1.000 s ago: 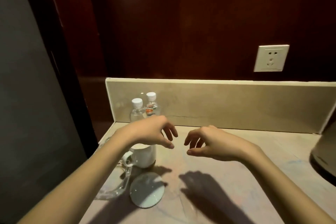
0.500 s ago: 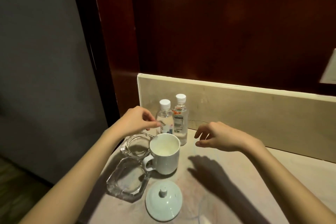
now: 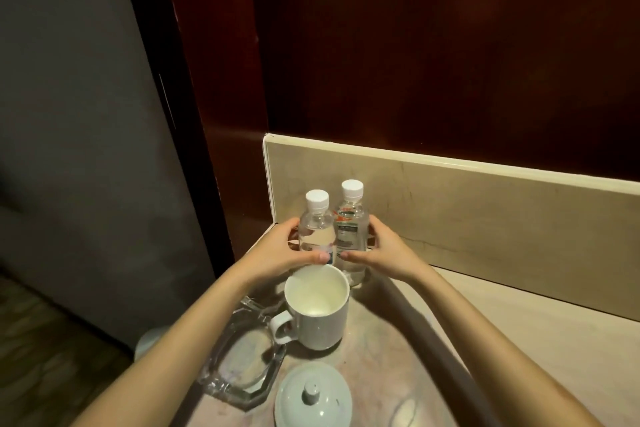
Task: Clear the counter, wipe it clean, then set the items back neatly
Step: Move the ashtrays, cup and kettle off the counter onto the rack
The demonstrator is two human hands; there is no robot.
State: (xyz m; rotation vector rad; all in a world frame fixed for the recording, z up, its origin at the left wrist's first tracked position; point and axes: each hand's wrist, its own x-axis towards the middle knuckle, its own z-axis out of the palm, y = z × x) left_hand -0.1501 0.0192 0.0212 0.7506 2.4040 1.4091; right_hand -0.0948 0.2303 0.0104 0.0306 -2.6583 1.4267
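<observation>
Two clear water bottles with white caps stand side by side in the counter's back left corner. My left hand [image 3: 277, 251] wraps round the left bottle [image 3: 317, 229], thumb across its front. My right hand [image 3: 379, 251] wraps round the right bottle [image 3: 349, 225] the same way. Just in front of them stands a white mug [image 3: 317, 315], open and upright. Its white lid [image 3: 313, 399] lies knob-up nearer me. A clear glass ashtray [image 3: 242, 364] sits left of the mug, and part of a second glass piece [image 3: 256, 305] shows behind it under my left forearm.
The marble counter [image 3: 485, 340] stretches right along a beige backsplash [image 3: 485, 211]. Its left edge drops off to the floor beside a dark wood panel [image 3: 214, 80]. A pale round object [image 3: 145, 343] sits low on the floor by that edge.
Both hands have reached forward from above the mug to the bottles and closed round them, one each. My view has swung left and closer to the corner.
</observation>
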